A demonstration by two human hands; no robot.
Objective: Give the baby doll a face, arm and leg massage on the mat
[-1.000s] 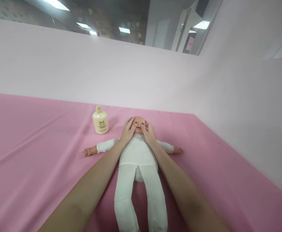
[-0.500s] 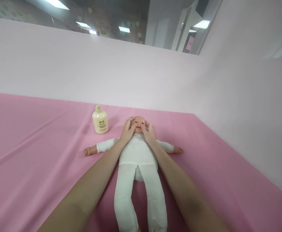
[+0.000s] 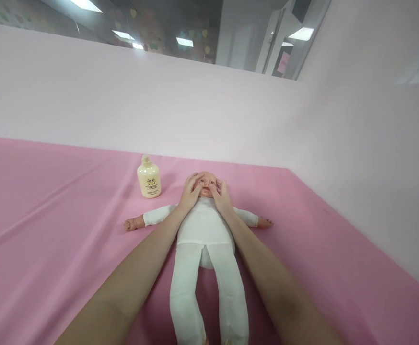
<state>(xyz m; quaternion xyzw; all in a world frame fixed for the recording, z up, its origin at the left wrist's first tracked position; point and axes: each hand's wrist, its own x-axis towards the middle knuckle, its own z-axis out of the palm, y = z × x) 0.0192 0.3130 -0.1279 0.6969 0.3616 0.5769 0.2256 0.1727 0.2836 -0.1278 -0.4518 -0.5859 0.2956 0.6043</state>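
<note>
A baby doll [image 3: 205, 223] with a white cloth body lies on its back, arms spread to both sides and legs toward me. My left hand [image 3: 191, 192] cups the left side of its head, the thumb on the cheek by the mouth. On the other side my right hand [image 3: 221, 195] holds the head the same way, fingers along the temple and thumb on the cheek. Between my hands the doll's forehead, eyes and mouth show. Left of the head stands a cream-coloured pump bottle [image 3: 149, 179] with a dark printed label, touched by neither hand.
A pink sheet [image 3: 51, 201] covers the table, with some creases at the left. A white wall [image 3: 123, 105] rises behind it, and another closes off the right side. Above the back wall is a window [image 3: 180, 28] with ceiling lights showing in it.
</note>
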